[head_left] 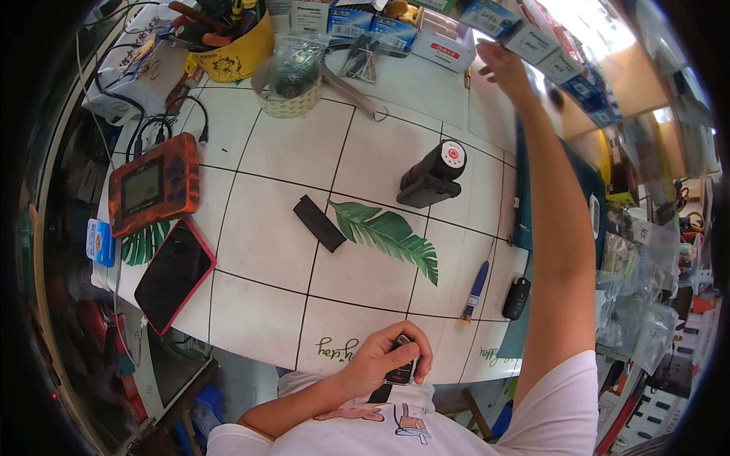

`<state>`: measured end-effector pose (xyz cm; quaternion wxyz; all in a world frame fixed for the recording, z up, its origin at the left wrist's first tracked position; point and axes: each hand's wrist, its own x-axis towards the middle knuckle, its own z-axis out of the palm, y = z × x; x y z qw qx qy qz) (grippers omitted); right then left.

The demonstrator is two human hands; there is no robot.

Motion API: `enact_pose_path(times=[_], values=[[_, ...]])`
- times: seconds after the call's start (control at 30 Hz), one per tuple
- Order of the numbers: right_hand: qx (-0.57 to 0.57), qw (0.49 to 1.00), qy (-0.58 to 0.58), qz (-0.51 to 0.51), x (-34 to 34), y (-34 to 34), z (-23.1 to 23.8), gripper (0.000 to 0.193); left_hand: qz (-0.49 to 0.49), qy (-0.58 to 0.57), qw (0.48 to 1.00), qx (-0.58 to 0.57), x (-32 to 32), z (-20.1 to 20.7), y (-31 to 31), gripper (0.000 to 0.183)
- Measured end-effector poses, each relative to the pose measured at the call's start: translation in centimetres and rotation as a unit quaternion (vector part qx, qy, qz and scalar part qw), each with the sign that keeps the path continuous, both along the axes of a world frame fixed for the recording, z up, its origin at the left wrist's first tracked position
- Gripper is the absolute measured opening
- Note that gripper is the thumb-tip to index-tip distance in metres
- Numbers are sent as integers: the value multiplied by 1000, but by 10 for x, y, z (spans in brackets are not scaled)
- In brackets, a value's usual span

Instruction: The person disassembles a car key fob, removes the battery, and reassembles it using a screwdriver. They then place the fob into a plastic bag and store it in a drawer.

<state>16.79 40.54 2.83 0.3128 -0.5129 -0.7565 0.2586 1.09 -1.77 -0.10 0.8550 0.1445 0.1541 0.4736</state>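
Key fob [400, 371] at 6 o'clock, by the table's [262, 254] near edge, gripped in the left hand [386, 351]. Right hand [499, 70] at 1 o'clock: fingers loosely parted, nothing visibly held, near boxes [532, 43]; contact unclear from where I stand.

Step, I judge: reaching there. Calls for a light pinch. Bare tabletop at 9 and 11; upright black device [432, 176] at 2 narrows the return.

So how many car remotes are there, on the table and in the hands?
2 that I can see: one remote in the left hand, partly covered, and another remote on the table, toward the right, beside the blue tool. Others could be hidden.
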Motion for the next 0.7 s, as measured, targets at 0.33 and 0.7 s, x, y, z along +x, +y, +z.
enact_pose_path(times=[0.33, 0.7], values=[[67, 963, -261, 24, 7, -9, -28, 63, -1, 10, 1000, -12, 0, 1, 0, 21], [-51, 972, -223, 45, 13, -10, -15, 57, -4, -9, 1000, -9, -1, 1, 0, 21]])
